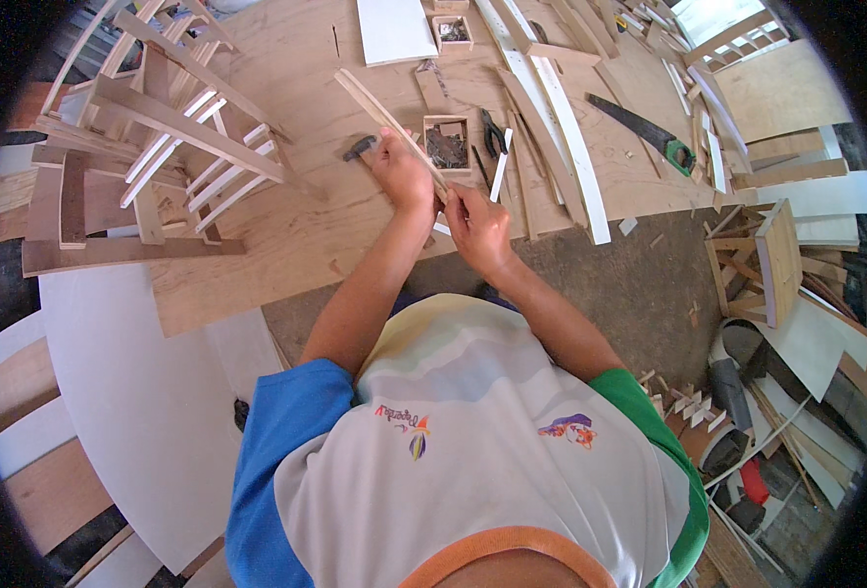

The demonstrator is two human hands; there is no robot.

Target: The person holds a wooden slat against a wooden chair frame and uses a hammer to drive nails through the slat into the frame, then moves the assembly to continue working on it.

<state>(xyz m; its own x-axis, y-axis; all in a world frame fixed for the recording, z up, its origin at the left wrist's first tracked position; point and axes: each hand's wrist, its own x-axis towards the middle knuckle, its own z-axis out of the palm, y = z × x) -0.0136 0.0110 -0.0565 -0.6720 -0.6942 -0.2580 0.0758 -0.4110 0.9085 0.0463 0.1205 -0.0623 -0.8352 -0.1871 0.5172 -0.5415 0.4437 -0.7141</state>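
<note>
A narrow, pale wooden strip [374, 106] slants over the workbench, its far end up and to the left. My left hand [404, 176] is closed around it below its middle. At the near end, the fingers of my right hand [479, 228] pinch it. Just left of my left hand, a hammer [362, 148] lies on the bench with a dark head; its handle is mostly hidden. Beyond my hands sits a small square wooden box [467, 157] with small dark pieces in it. Dark-handled pliers [493, 134] lie right of that box.
A slatted wooden frame [193, 127] stands on the bench's left. Long white-faced boards [575, 157] and a green-handled handsaw [644, 131] lie to the right. A white panel [396, 31] lies at the far side. A wooden stool-like piece [774, 263] and offcuts are off the bench's right.
</note>
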